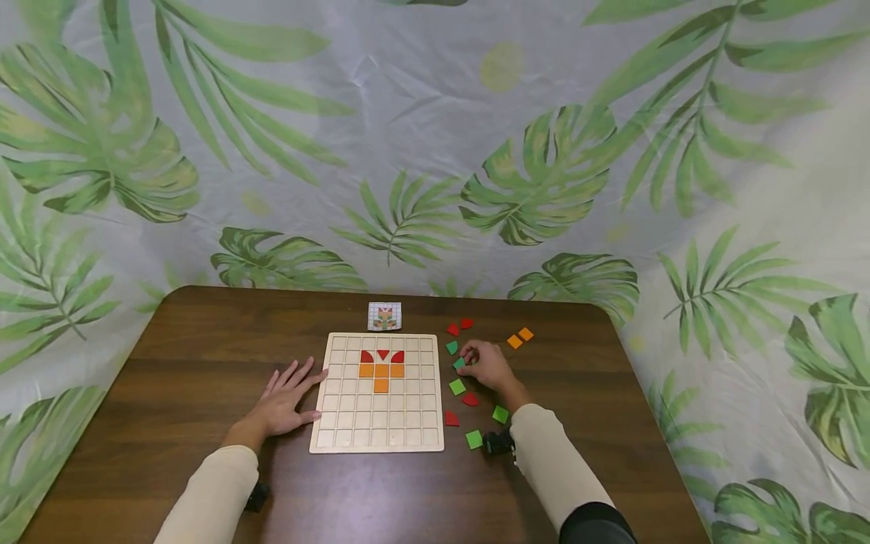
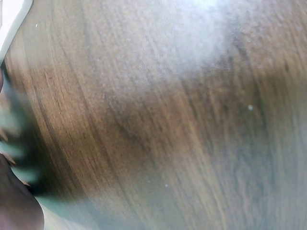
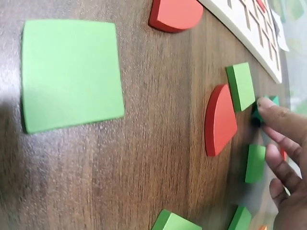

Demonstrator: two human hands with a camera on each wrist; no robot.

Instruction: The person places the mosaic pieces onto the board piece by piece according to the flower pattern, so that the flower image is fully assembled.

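1. A person seated or standing at a brown wooden table [image 1: 353,499], seen from head height, has both forearms in pale sleeves [image 1: 557,461] stretched over it.
2. A pale square board [image 1: 347,423] marked with a grid lies flat near the middle of the table, between the two hands.
3. On the board's upper part, a red triangle [image 1: 384,354] sits between two red quarter-rounds [image 1: 367,357]. Below them is a row of three orange squares [image 1: 382,370], with one more orange square under the middle one.
4. The left hand [image 1: 285,404] lies palm down with fingers spread apart, touching the board's left edge; it grips nothing.
5. The right hand [image 1: 485,366] is just right of the board, its thumb and fingertips together on a dark green piece [image 1: 459,363], pinching it at table level.
6. A second dark green piece [image 1: 451,347] lies just beyond that one.
7. Around the right hand and forearm lie light green squares [image 1: 458,387] and loose red pieces [image 1: 470,399]. Two loose orange squares [image 1: 514,341] lie farther right.
8. A small card [image 1: 384,316] with a coloured pattern lies just beyond the board's far edge.
9. A pale cloth [image 1: 421,106] printed with green leaves hangs behind the table.
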